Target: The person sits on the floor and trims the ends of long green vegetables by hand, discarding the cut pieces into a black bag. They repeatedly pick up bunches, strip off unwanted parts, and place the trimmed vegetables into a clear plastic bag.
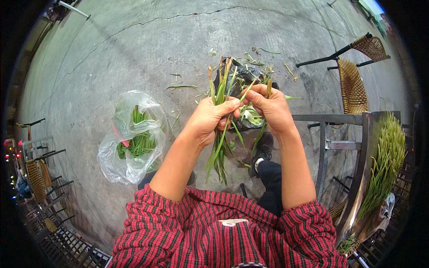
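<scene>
My left hand [209, 117] grips a loose bunch of long green stalks, apparently garlic chives [219, 147], with brownish root ends up and leaves hanging down. The thumb and forefinger of my right hand [274, 109] pinch the pale end of one stalk [248, 89] near my left thumb. Another stalk [269, 87] passes through my right hand, its leaf hanging below. Beneath both hands, a black plastic bag [271, 82] on the floor holds pale and green trimmings [252, 115], partly hidden by my hands.
A clear plastic bag [110, 169] of cut greens [139, 145] stands on the concrete floor at left. At right, a metal-framed table [363, 140] bears a large pile of green stalks [382, 167]. Beyond it stands a woven chair [352, 87]. Scraps [182, 87] litter the floor.
</scene>
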A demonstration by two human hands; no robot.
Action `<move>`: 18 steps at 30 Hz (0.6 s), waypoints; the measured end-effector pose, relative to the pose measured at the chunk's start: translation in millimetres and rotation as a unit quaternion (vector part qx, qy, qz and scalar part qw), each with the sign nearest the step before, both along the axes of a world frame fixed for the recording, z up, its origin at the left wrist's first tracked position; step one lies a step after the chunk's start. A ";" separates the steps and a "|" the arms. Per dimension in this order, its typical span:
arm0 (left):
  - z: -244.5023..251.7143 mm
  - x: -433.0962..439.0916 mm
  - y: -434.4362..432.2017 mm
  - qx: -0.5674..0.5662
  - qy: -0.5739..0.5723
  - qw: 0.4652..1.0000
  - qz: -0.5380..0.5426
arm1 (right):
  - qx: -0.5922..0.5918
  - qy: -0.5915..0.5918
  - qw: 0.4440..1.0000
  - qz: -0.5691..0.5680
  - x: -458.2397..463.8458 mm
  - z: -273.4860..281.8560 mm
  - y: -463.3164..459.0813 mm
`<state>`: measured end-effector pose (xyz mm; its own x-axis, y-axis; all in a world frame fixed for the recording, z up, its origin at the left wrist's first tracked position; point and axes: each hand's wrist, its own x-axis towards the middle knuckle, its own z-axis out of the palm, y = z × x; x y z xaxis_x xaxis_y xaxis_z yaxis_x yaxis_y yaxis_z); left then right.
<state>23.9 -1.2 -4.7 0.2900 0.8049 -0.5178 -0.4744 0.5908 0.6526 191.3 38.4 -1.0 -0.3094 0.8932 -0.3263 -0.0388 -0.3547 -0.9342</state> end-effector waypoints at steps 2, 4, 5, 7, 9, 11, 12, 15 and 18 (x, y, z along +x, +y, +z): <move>-1.3 -2.8 0.2 -0.026 -0.038 0.999 -0.012 | 0.012 -0.006 1.000 0.005 0.8 0.4 0.4; -3.2 -4.9 1.3 -0.046 -0.088 0.995 -0.026 | 0.023 -0.011 1.000 0.012 1.0 0.8 0.9; -4.2 -5.6 1.5 -0.048 -0.105 0.993 -0.031 | 0.027 -0.019 0.999 0.005 0.9 0.7 1.2; -6.1 -7.2 1.8 -0.053 -0.140 0.988 -0.036 | 0.033 -0.015 0.999 0.019 1.4 0.4 1.6; -7.6 -7.8 1.6 -0.050 -0.160 0.985 -0.038 | 0.034 -0.018 0.999 0.022 2.0 -0.3 2.0; -8.4 -8.4 1.6 -0.056 -0.174 0.982 -0.039 | 0.034 -0.021 0.999 0.020 2.3 -0.9 2.4; -8.5 -8.7 1.6 -0.060 -0.181 0.981 -0.040 | 0.037 -0.020 0.999 0.019 2.3 -1.0 2.4; -8.1 -9.5 1.8 -0.045 -0.197 0.978 -0.049 | 0.039 -0.020 0.999 0.012 1.8 -0.1 2.1; -7.5 -10.2 1.8 -0.037 -0.171 0.984 -0.045 | 0.034 -0.022 0.999 0.001 0.9 0.9 1.8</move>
